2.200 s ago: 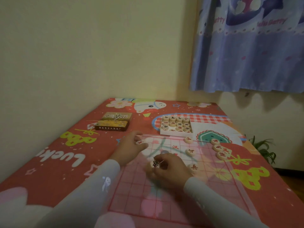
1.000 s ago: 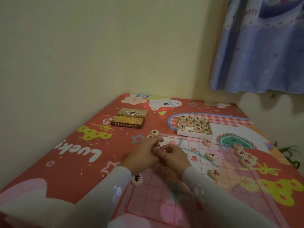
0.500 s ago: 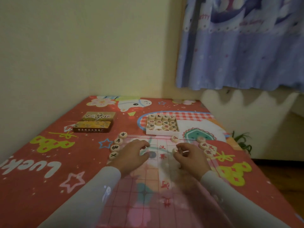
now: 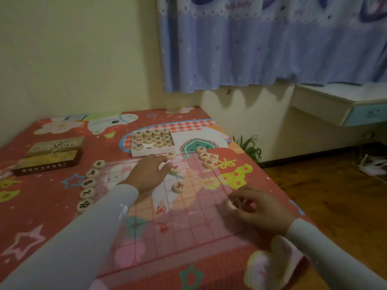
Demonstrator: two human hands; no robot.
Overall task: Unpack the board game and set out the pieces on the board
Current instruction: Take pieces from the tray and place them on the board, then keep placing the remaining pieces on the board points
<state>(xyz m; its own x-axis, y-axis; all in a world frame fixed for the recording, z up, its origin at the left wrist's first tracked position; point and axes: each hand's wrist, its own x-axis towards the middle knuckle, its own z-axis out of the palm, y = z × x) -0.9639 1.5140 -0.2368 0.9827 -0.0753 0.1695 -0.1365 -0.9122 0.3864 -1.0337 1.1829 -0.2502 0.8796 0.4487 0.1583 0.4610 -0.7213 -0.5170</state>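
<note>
The thin, see-through xiangqi board (image 4: 188,210) lies flat on the cartoon-print red cloth (image 4: 41,216), so the cloth's pictures show through its grid. The right hand (image 4: 259,208) pinches a red-marked disc (image 4: 232,204) between thumb and fingertips at the board's right edge, probably to seat it on that side's back line, below 3 red discs (image 4: 204,156) already lined up there. The left hand (image 4: 149,171) rests palm down, fingers loosely spread, its tips beside a red soldier disc (image 4: 174,168); it holds nothing I can see. 5 black-marked discs (image 4: 89,183) line the left edge. The white tray (image 4: 154,141) behind the board holds many more, so setting out seems about half done.
</note>
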